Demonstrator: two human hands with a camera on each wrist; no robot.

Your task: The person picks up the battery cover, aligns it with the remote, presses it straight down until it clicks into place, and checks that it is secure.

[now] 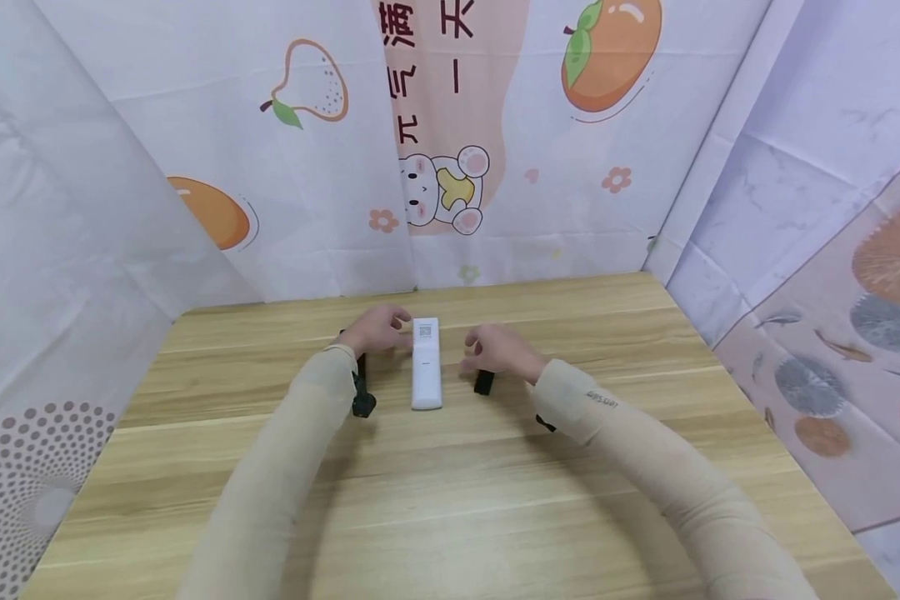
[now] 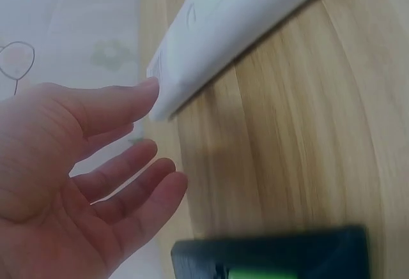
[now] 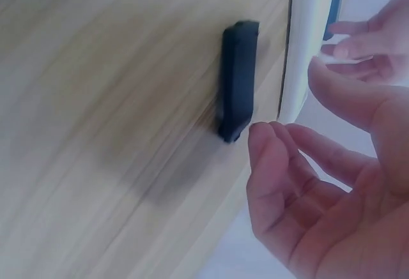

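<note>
white remote-like device [image 1: 427,379] laid lengthwise on tabletop [image 1: 450,500]; qr code [image 1: 425,332] seen at far end. left-hand grip [image 1: 377,330] placed right beside that end, thumb and fingers apart; whether device is touched cannot be told. right-hand grip [image 1: 501,350] loosely curled, thumb apart from fingers, held just beside small black block [image 3: 238,78], right of device.

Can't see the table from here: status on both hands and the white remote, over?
Left hand empty beside white remote, contact unclear. Right hand empty, apart from it. Remote lying on table. Black object near right hand, might crowd it.
</note>
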